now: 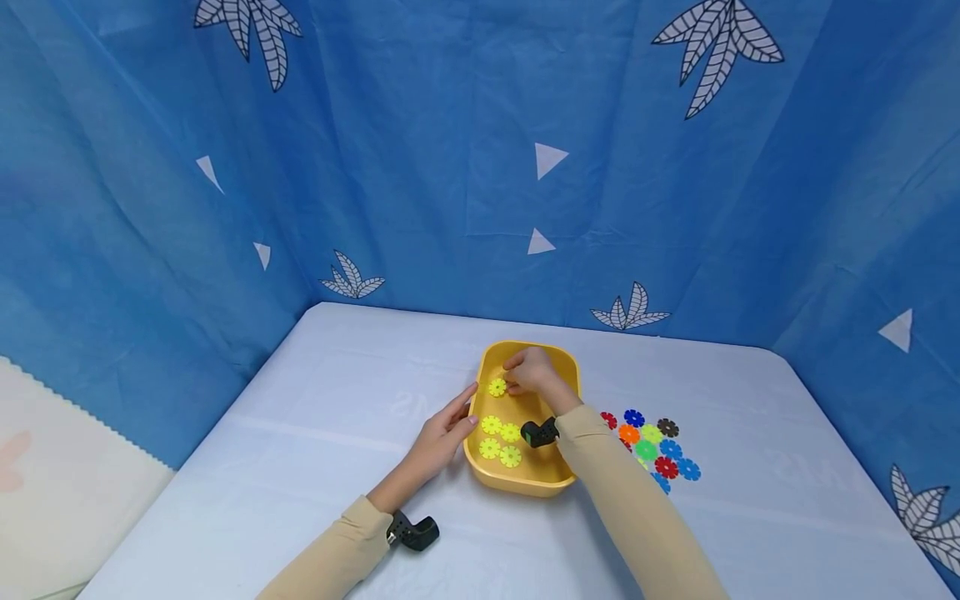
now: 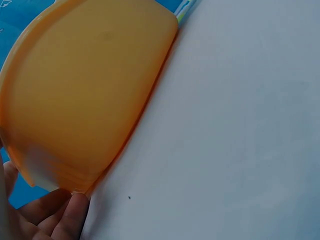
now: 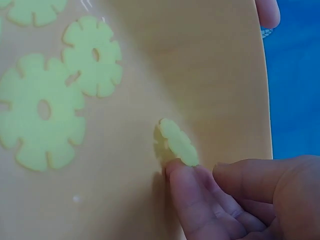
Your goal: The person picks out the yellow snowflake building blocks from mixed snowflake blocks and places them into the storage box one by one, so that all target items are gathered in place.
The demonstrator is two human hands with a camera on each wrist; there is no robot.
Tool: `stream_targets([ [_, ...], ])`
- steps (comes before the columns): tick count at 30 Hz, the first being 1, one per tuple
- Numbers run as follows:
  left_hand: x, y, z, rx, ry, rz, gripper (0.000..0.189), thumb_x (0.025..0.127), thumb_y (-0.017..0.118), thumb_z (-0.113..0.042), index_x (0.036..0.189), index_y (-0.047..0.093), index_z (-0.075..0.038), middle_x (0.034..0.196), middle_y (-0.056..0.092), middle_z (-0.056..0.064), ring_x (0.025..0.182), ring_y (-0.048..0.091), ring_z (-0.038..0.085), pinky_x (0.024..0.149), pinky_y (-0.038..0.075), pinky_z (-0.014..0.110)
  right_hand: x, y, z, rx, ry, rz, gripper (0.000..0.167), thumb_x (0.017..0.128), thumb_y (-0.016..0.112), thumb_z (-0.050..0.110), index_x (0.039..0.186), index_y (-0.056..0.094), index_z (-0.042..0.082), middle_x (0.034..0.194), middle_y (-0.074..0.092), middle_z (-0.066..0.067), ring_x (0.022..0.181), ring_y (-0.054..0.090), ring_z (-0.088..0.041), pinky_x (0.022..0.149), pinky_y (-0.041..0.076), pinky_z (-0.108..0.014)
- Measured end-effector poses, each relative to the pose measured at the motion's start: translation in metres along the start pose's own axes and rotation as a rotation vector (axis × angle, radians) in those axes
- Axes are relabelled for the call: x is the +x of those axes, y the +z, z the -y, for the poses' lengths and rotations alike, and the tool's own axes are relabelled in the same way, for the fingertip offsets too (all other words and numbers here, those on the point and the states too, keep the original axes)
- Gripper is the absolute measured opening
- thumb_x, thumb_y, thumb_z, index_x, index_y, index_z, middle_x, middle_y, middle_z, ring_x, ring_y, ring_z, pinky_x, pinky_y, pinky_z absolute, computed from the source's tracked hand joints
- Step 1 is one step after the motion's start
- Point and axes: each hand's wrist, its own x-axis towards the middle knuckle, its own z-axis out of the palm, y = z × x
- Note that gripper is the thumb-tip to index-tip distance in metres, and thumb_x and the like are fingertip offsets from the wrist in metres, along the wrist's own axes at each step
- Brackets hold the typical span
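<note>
A yellow tray [image 1: 525,485] stands on the table. Inside it lie several yellow-green notched flower discs [image 1: 511,456], two pairs of them grouped near its front. My right hand [image 1: 536,373] reaches into the back of the tray. One yellow disc [image 3: 179,142] stands tilted there, its lower end against my fingertips, while the thumb sits a little apart from it. My left hand [image 1: 442,433] touches the tray's left wall from outside; its fingertips [image 2: 72,215] show by the tray's edge in the left wrist view.
Right of the tray, several flower discs [image 1: 666,467] in red, blue, green, orange and other colours lie loose on the white tablecloth [image 1: 337,375]; my right forearm partly hides them. A blue curtain [image 1: 450,167] hangs behind the table. Each wrist wears a black camera [image 1: 416,532].
</note>
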Motion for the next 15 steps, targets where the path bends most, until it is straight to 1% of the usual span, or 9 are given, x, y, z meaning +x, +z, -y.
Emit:
stream_targets([
  [3, -0.0003, -0.0001, -0.0002, -0.003, -0.001, -0.002, 0.056, 0.104, 0.057, -0.027, 0.158, 0.04, -0.027, 0.161, 0.044, 0.009, 0.143, 0.05, 0.033, 0.113, 0.048, 0.05, -0.0002, -0.0017, 0.0008, 0.014, 0.006, -0.017, 0.022, 0.095, 0.068, 0.002, 0.116, 0.072, -0.004, 0.108, 0.069, -0.021, 0.073, 0.071, -0.02, 0.07, 0.064, -0.026],
  [9, -0.0001, 0.0004, 0.0002, 0.004, 0.0, -0.004, 0.056, 0.105, 0.057, -0.027, 0.158, 0.04, -0.028, 0.161, 0.044, 0.009, 0.143, 0.05, 0.033, 0.114, 0.047, 0.05, -0.0003, -0.0033, 0.0007, 0.057, -0.005, -0.042, 0.021, 0.095, 0.067, -0.001, 0.115, 0.071, -0.006, 0.098, 0.072, -0.022, 0.071, 0.073, -0.021, 0.068, 0.064, -0.027],
  [15, 0.0005, 0.0008, 0.0018, 0.003, 0.0, -0.001, 0.056, 0.104, 0.057, -0.027, 0.158, 0.04, -0.028, 0.16, 0.045, 0.01, 0.143, 0.051, 0.033, 0.114, 0.047, 0.05, -0.0028, -0.0035, 0.0012, 0.067, -0.019, -0.076, 0.019, 0.095, 0.066, 0.0, 0.113, 0.072, -0.006, 0.099, 0.072, -0.022, 0.075, 0.074, -0.022, 0.072, 0.065, -0.029],
])
